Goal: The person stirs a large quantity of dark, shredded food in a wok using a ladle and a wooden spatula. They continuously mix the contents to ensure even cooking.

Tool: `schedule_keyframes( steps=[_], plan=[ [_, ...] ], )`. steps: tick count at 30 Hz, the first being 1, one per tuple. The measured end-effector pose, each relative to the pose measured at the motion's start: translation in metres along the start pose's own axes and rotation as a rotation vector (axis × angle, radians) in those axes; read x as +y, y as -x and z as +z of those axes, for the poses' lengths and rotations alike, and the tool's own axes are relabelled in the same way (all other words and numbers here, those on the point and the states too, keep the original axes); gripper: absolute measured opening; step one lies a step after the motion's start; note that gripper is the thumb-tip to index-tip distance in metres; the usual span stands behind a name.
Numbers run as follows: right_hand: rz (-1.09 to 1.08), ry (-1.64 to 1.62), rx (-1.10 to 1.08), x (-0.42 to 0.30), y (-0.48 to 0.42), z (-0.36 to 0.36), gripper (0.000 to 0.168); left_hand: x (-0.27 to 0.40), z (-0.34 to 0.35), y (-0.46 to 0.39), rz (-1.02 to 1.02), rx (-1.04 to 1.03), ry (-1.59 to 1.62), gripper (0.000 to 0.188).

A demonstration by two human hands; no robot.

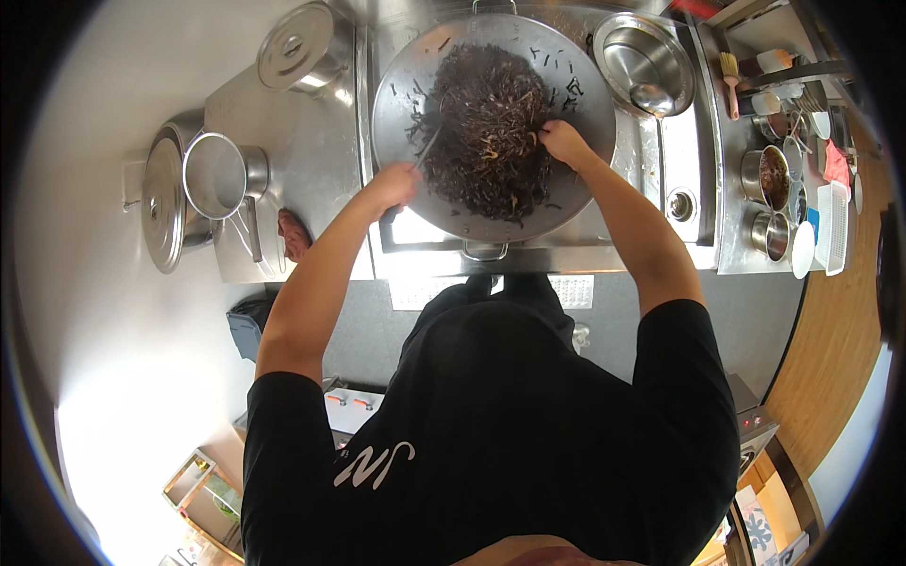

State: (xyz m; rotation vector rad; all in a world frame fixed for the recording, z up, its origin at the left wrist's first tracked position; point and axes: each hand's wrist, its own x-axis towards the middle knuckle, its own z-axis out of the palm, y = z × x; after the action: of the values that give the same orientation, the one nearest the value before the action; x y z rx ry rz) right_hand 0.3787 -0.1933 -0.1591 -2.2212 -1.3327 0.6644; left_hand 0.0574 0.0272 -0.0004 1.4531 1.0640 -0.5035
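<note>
A large two-handled metal wok [495, 228] holds a heap of dark, shredded food [488, 127] with a few yellowish bits. My left hand [398, 187] is closed around the dark handle of a metal utensil [429, 146], whose far end goes into the left side of the heap, so its head is hidden. At the heap's right edge, my right hand [564, 143] touches the food with its fingers bent; whether it pinches some of it cannot be told. Loose dark strips stick to the wok's sloping wall.
Right of the wok are a steel basin [630, 60] with a ladle [652, 97], a pastry brush [730, 83] and small pots [771, 235]. Left stand a lidded pot [296, 46], a saucepan [214, 175] and a reddish cloth-like item [294, 235]. The steel counter's edge runs before me.
</note>
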Motion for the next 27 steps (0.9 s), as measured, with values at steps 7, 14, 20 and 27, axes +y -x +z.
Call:
schedule_keyframes(
  steps=[7, 14, 20, 27],
  plan=[
    [0.314, -0.427, 0.125, -0.067, 0.057, -0.044, 0.026, -0.006, -0.007, 0.061, -0.038, -0.2, 0.518, 0.022],
    [0.141, 0.054, 0.224, -0.115, 0.08, -0.106, 0.024, -0.008, -0.018, 0.111, 0.134, -0.037, 0.119, 0.029],
    [0.201, 0.333, 0.099, -0.118, 0.07, -0.154, 0.026, -0.013, -0.02, 0.111, 0.18, 0.128, 0.048, 0.033],
    [0.301, 0.444, -0.064, -0.051, -0.004, -0.148, 0.03, -0.026, -0.025, 0.08, 0.055, 0.107, 0.194, 0.014]
  ],
)
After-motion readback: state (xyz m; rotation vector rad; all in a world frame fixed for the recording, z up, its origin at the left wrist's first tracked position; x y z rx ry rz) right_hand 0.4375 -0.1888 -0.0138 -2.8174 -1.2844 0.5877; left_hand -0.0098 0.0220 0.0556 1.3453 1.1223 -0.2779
